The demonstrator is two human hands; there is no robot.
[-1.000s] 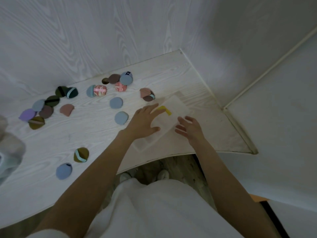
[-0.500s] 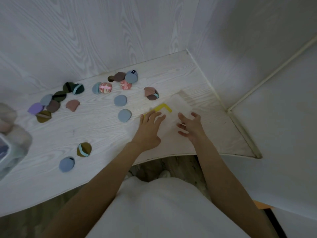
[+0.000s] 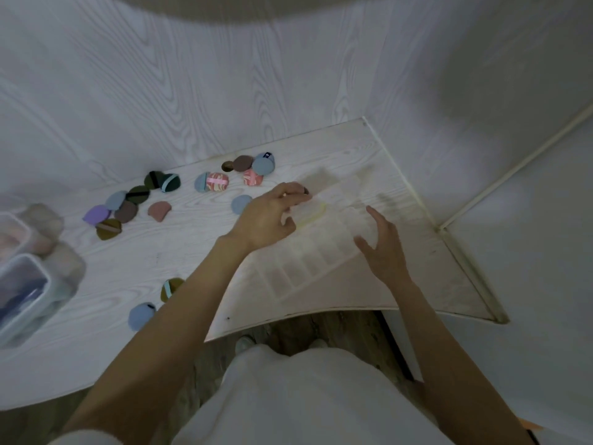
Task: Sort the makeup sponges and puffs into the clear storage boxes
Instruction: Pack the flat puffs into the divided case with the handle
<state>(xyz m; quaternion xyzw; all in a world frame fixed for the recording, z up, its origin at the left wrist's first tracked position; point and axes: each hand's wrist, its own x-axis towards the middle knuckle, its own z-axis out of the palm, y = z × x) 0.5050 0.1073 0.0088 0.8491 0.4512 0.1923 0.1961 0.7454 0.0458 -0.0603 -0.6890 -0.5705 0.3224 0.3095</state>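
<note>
Clear plastic sits under both hands: a long compartment box (image 3: 308,255), divided into a row of small cells, lies slanted across the right part of the white wood-grain table (image 3: 134,261). The left hand (image 3: 269,216) rests at the box's far left side, fingers curled at the raised, blurred lid (image 3: 340,191) near a yellow latch (image 3: 313,213); whether it actually grips the lid cannot be told through the blur. The right hand (image 3: 383,248) hovers at the box's right edge with its fingers spread and loosely bent; whether it touches the plastic is unclear.

Just left of the left hand lies a blue puff (image 3: 240,203). Beyond it, along the wall, sit a pink striped puff (image 3: 218,182), a red marbled puff (image 3: 253,178), a brown puff (image 3: 242,162) and a blue-grey puff (image 3: 263,164). Farther left is a cluster: dark green puffs (image 3: 162,181), a purple puff (image 3: 96,214), a dusty pink puff (image 3: 159,211) and an olive puff (image 3: 109,229). Near the table's front edge, beside the left forearm, lie an olive puff with a teal strap (image 3: 170,288) and a light blue puff (image 3: 140,315). At the far left edge stand blurred clear storage boxes (image 3: 22,284), already holding soft shapes.
</note>
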